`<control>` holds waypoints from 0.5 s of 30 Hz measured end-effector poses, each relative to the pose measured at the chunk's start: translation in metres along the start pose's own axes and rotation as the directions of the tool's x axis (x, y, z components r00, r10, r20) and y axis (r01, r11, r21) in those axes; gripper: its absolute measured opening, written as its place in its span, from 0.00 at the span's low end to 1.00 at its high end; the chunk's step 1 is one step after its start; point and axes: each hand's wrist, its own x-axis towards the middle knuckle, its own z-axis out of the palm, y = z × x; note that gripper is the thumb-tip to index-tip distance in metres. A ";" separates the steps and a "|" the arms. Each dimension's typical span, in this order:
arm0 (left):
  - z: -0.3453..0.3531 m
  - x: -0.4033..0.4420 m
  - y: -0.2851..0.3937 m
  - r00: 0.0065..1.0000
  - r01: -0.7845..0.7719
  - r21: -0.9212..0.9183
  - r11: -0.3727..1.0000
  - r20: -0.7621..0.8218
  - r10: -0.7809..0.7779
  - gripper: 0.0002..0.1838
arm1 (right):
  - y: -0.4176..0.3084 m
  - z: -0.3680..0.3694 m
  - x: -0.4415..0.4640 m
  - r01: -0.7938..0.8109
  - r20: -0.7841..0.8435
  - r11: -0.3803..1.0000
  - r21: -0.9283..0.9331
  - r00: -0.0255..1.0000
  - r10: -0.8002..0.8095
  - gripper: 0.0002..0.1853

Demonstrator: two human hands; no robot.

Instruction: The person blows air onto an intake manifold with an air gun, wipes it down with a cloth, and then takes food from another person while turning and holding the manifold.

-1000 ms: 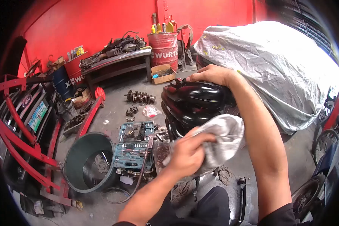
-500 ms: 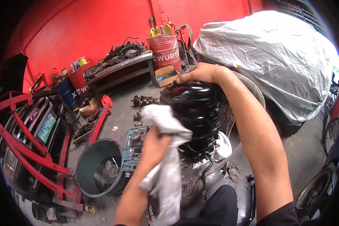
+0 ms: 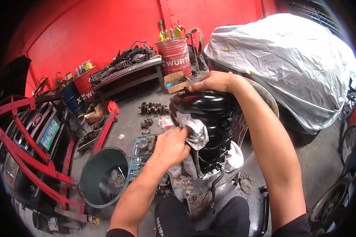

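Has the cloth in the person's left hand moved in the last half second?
Yes. Judged against the green tub, the cloth in the left hand has moved right, away from it, and now lies against the black part.

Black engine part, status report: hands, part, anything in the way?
Left hand holding rag against left side of black engine part. Right hand on its far end. White cloth close on right; nothing seen blocking the rag.

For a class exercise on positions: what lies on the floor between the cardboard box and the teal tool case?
The head view shows a crankshaft, then small metal parts and a plastic bag nearer the teal tool case.
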 end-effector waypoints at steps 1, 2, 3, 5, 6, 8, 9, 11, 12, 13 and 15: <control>-0.007 0.004 0.003 0.993 0.075 -0.014 0.997 0.094 -0.073 0.23 | 0.001 0.001 0.000 0.002 0.002 1.000 0.003 1.000 -0.002 0.38; -0.013 0.009 0.002 0.985 0.105 -0.125 0.987 0.152 -0.085 0.25 | 0.001 0.003 -0.001 0.003 0.000 1.000 0.009 1.000 -0.003 0.38; -0.018 0.014 -0.001 0.974 0.139 -0.233 0.962 0.208 -0.090 0.27 | 0.003 0.004 0.002 0.018 -0.004 0.999 0.043 1.000 -0.018 0.38; -0.017 0.017 -0.013 0.984 0.126 -0.462 0.878 0.173 -0.051 0.23 | 0.001 0.004 0.002 -0.042 0.002 0.999 0.019 0.999 0.042 0.38; -0.010 0.023 -0.027 0.970 0.150 -0.563 0.813 0.243 -0.011 0.21 | -0.002 0.003 0.000 -0.072 0.005 0.997 0.006 0.997 0.072 0.39; -0.008 0.021 -0.042 0.941 0.201 -0.745 0.636 0.326 0.085 0.20 | -0.015 0.003 -0.011 -0.115 0.009 0.991 -0.061 0.993 0.116 0.33; 0.000 0.020 -0.045 0.909 0.358 -0.882 0.305 0.404 0.101 0.23 | -0.019 0.002 -0.016 -0.139 0.006 0.986 -0.091 0.990 0.140 0.31; 0.007 0.022 -0.049 0.895 0.399 -0.890 0.220 0.430 0.120 0.25 | -0.005 0.003 -0.009 -0.188 -0.040 0.974 -0.126 0.982 0.185 0.36; 0.011 0.024 -0.048 0.889 0.412 -0.897 0.158 0.434 0.147 0.26 | 0.006 0.004 -0.004 -0.216 -0.060 0.966 -0.143 0.976 0.210 0.38; 0.013 0.026 -0.046 0.904 0.343 -0.870 0.355 0.408 0.125 0.22 | 0.017 0.001 0.000 -0.186 -0.010 0.977 -0.105 0.983 0.186 0.44; -0.001 0.033 -0.033 0.938 0.170 -0.697 0.697 0.331 0.103 0.16 | 0.029 0.002 0.007 -0.201 -0.030 0.974 -0.104 0.980 0.199 0.45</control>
